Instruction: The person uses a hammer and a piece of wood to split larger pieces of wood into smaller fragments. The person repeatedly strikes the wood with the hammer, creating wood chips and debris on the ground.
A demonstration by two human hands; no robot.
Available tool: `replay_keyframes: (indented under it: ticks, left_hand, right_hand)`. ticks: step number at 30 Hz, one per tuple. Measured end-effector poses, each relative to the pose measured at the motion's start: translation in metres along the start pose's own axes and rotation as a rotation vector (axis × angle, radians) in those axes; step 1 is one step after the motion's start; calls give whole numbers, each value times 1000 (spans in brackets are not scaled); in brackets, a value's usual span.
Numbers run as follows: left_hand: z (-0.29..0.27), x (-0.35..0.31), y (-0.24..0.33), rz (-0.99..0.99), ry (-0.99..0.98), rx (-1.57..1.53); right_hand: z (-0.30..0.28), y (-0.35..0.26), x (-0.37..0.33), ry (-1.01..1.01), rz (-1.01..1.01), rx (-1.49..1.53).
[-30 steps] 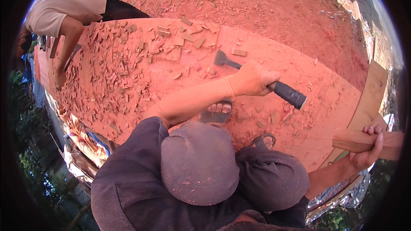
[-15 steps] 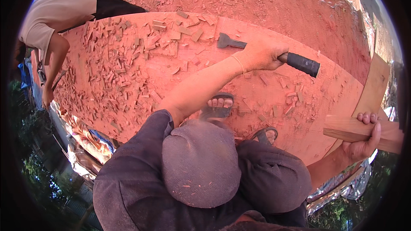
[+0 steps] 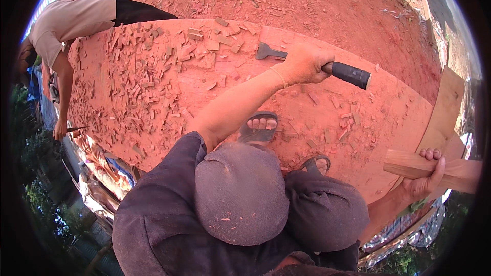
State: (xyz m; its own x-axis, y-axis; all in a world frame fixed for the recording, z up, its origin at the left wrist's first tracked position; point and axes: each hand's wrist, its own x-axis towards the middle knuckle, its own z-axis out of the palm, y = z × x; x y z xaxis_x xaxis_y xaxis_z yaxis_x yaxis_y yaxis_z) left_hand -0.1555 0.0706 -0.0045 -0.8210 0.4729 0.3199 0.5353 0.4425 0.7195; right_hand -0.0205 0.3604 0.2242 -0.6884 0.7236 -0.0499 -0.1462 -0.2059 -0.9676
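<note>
My left hand [image 3: 307,64] is closed round a chisel, its arm stretched out over the red-dusted board [image 3: 230,92]. The chisel's flat, flared blade [image 3: 265,51] points left, and its black-wrapped handle end [image 3: 353,74] sticks out to the right. Whether the blade touches the board I cannot tell. At the far right my right hand [image 3: 424,181] grips a squared piece of wood [image 3: 411,163], fingers over its upper edge and thumb along the near face. The wood's right end runs into the dark rim of the view.
Wood chips [image 3: 138,82] litter the board, thickest on the left. My sandalled feet [image 3: 262,123] rest on it between the arms. A co-worker [image 3: 76,15] bends at the far left, holding a dark thin tool. A plank [image 3: 444,99] leans at the right edge; red ground lies beyond.
The chisel has shifted slightly left in my left hand. My right hand and the wood sit a little lower. The co-worker's arm has straightened downward. The view has tilted slightly.
</note>
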Motion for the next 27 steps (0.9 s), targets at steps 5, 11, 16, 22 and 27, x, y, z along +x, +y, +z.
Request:
replay_keyframes:
  ticks: [5, 11, 16, 22, 27]
  left_hand:
    - [1, 1, -3, 1, -6, 20]
    - [-4, 0, -8, -31, -143, 47]
    - [-2, -7, -6, -23, -70, 75]
    - [-7, -11, -10, -40, -137, 102]
    - [-22, -27, 4, 67, -83, 101]
  right_hand:
    - [26, 99, -63, -314, 126, -679]
    - [-56, 91, -58, -325, 396, -703]
    - [2, 30, -23, 93, 130, -66]
    - [4, 126, -86, -513, 446, -912]
    - [-66, 117, -96, -299, 528, -745]
